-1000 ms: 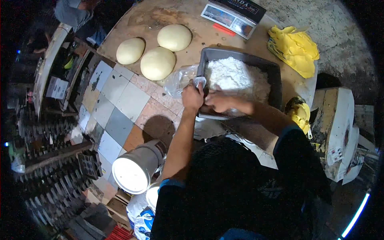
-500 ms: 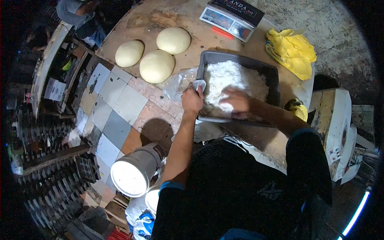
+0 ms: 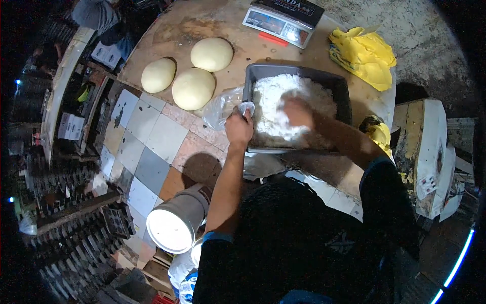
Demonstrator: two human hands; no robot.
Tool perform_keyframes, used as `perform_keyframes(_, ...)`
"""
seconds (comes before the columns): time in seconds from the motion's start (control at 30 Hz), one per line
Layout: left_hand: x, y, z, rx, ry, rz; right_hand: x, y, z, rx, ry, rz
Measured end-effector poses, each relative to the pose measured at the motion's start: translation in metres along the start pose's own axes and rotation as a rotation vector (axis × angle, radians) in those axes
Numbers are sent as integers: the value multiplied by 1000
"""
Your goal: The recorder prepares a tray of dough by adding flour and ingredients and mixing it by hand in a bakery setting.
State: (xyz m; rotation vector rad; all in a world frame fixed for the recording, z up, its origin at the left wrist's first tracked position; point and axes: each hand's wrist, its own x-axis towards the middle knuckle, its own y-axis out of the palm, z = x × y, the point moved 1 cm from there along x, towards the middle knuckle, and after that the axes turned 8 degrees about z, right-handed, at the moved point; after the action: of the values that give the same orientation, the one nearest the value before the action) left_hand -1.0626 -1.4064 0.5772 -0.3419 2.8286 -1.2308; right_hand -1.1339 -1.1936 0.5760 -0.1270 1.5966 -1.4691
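Head view: white powder (image 3: 268, 93) beneath the right hand (image 3: 298, 114).

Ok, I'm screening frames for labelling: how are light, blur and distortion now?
Head view: the right hand is motion-blurred, the left hand crisper; head view: glare bleaches the white powder and bucket top; head view: a dark shadow falls on the tiles, corners go black, and the light tube bows near the rim.

Likely a small bakery workroom: pale, rounded dough balls (image 3: 193, 88) rest on a stained counter (image 3: 174, 30) at eleven o'clock, a grey tub (image 3: 341, 91) of white, flour-like powder (image 3: 271, 91) towards two, with patchwork tiles (image 3: 164, 134) between nine and ten.
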Motion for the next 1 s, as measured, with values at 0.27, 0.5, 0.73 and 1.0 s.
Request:
perform_keyframes(0.27,4,-1,4,40,-65,66,28,20,16,305,-302,42)
perform_keyframes(0.5,3,1,0,45,-47,55,54,1,-30,243,-104,-135)
perform_keyframes(0.73,3,2,2,30,-14,49,17,16,8,53,-310,24)
perform_keyframes(1.0,5,4,4,98,-71,89,-48,26,-46,238,-258,-492)
